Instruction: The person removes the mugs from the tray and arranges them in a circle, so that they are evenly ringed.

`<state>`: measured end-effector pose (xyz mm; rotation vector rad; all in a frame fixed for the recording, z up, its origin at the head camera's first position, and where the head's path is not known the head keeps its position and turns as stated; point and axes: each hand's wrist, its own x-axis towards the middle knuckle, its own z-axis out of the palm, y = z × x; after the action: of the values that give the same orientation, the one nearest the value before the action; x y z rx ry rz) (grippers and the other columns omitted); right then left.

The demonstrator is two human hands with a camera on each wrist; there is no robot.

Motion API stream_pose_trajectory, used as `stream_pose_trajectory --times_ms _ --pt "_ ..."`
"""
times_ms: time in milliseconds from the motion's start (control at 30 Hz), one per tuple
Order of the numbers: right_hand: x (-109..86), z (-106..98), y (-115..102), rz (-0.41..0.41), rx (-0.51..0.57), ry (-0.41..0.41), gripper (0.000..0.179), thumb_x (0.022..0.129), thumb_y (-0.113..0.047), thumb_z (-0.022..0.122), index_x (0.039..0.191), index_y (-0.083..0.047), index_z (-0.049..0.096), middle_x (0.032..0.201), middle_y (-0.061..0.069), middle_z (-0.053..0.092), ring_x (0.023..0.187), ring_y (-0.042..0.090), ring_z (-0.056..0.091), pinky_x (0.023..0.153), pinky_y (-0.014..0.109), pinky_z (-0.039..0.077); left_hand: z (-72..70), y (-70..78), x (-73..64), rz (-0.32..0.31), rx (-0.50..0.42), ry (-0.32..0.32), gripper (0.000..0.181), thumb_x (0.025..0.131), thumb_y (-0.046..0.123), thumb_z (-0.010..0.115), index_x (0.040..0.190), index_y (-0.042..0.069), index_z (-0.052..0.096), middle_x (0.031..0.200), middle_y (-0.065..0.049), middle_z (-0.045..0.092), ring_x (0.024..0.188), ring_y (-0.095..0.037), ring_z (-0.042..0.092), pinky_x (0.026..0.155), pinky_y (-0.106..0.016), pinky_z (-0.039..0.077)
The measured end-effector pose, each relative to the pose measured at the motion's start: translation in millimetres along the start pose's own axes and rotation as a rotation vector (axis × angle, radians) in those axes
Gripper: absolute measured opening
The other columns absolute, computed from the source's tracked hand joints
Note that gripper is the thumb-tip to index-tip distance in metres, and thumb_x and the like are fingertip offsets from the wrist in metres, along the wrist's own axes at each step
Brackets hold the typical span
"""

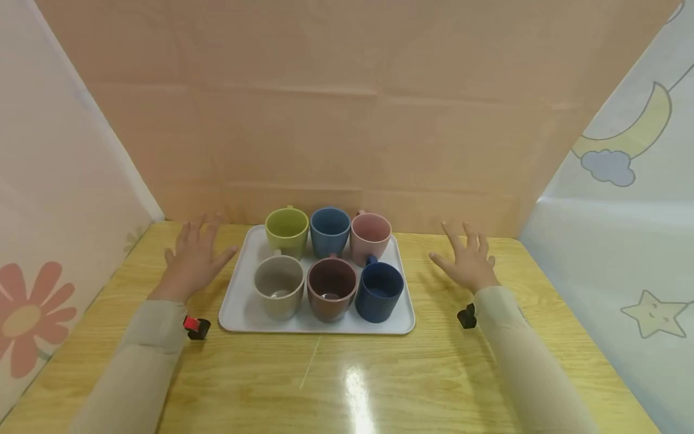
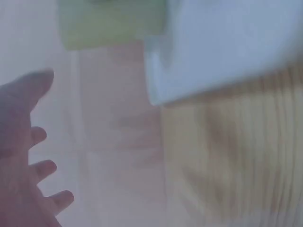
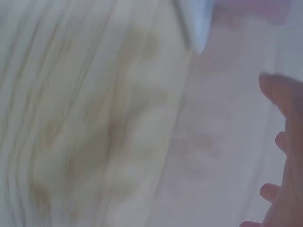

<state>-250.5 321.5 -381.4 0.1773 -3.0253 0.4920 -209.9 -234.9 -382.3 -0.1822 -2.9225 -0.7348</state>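
A white tray (image 1: 238, 313) holds two rows of mugs. In the back row stand a green mug (image 1: 287, 234), a blue mug (image 1: 330, 232) and a pink mug (image 1: 370, 238). The front row has a beige mug (image 1: 279, 286), a brown mug (image 1: 332, 289) and a navy mug (image 1: 379, 292). My left hand (image 1: 194, 259), fingers spread, hovers left of the tray, nearest the green mug. To the tray's right, my right hand (image 1: 467, 260) is spread too, apart from the pink and navy mugs. Neither hand holds anything. In the left wrist view the tray's corner (image 2: 199, 61) shows blurred.
The tray lies on a wooden table (image 1: 260, 386) near its back edge. A tan sheet (image 1: 347, 132) rises behind it. Patterned side panels, one with a flower (image 1: 24, 319) and one with a star (image 1: 656, 314), flank the table. Both wrists wear small black devices (image 1: 467, 316).
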Motion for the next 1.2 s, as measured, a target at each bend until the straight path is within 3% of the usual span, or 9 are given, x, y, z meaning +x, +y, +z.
stream_pose_trajectory --times_ms 167,300,433,600,867,1067,1200 --pt "-12.9 2 -18 -0.093 0.116 0.088 0.082 0.102 -0.052 0.054 0.165 -0.024 0.011 0.164 0.024 0.002 0.143 0.059 0.004 0.095 0.084 0.025 -1.6 9.3 -9.5 0.039 -0.167 0.145 0.069 0.106 0.031 0.052 0.161 0.003 0.021 0.161 -0.033 0.015 0.144 -0.059 0.016 0.103 -0.08 0.021" --pt "-22.9 8 -34 -0.169 0.223 0.149 0.074 0.103 -0.04 0.059 0.16 -0.012 0.023 0.156 0.027 0.021 0.138 0.053 0.023 0.099 0.073 0.034 0.9 17.1 -17.4 0.031 -0.289 0.159 0.059 0.106 0.026 0.052 0.154 -0.003 0.035 0.154 -0.034 0.032 0.138 -0.055 0.032 0.106 -0.072 0.028" --pt "-30.1 17 -49 -0.26 0.299 0.174 0.063 0.103 -0.031 0.062 0.153 -0.002 0.036 0.146 0.026 0.037 0.129 0.045 0.04 0.098 0.063 0.043 7.5 20.5 -24.1 0.025 -0.335 0.112 0.05 0.106 0.023 0.052 0.148 -0.004 0.045 0.147 -0.032 0.043 0.129 -0.051 0.046 0.101 -0.068 0.038" --pt "-36.2 28 -61 -0.328 0.366 0.181 0.052 0.103 -0.024 0.063 0.146 -0.001 0.045 0.14 0.021 0.047 0.123 0.04 0.049 0.093 0.057 0.051 17.7 16.6 -28.8 0.019 -0.364 0.041 0.047 0.106 0.018 0.054 0.145 -0.006 0.047 0.145 -0.033 0.045 0.127 -0.052 0.05 0.099 -0.065 0.043" --pt "-41.7 37 -69 -0.305 0.531 0.193 0.038 0.106 -0.019 0.055 0.141 -0.005 0.053 0.133 0.017 0.058 0.12 0.033 0.057 0.091 0.053 0.052 28.9 0.1 -29.0 -0.016 -0.369 -0.114 0.05 0.104 0.017 0.059 0.146 -0.007 0.046 0.145 -0.033 0.046 0.126 -0.051 0.052 0.102 -0.061 0.044" --pt "-46.5 45 -67 -0.319 0.697 0.102 0.04 0.106 -0.012 0.054 0.145 -0.004 0.05 0.135 0.02 0.055 0.123 0.036 0.055 0.092 0.023 0.05 33.9 -9.6 -29.1 -0.079 -0.416 -0.212 0.054 0.102 0.015 0.062 0.148 -0.006 0.043 0.148 -0.032 0.044 0.129 -0.049 0.051 0.101 -0.056 0.047" --pt "-48.9 52 -65 -0.327 0.806 0.006 0.049 0.102 -0.007 0.06 0.149 -0.002 0.045 0.139 0.022 0.051 0.125 0.038 0.052 0.094 0.019 0.048 36.9 -15.4 -30.6 -0.078 -0.447 -0.22 0.055 0.1 0.012 0.064 0.146 -0.01 0.044 0.144 -0.033 0.049 0.127 -0.047 0.054 0.101 -0.055 0.047"
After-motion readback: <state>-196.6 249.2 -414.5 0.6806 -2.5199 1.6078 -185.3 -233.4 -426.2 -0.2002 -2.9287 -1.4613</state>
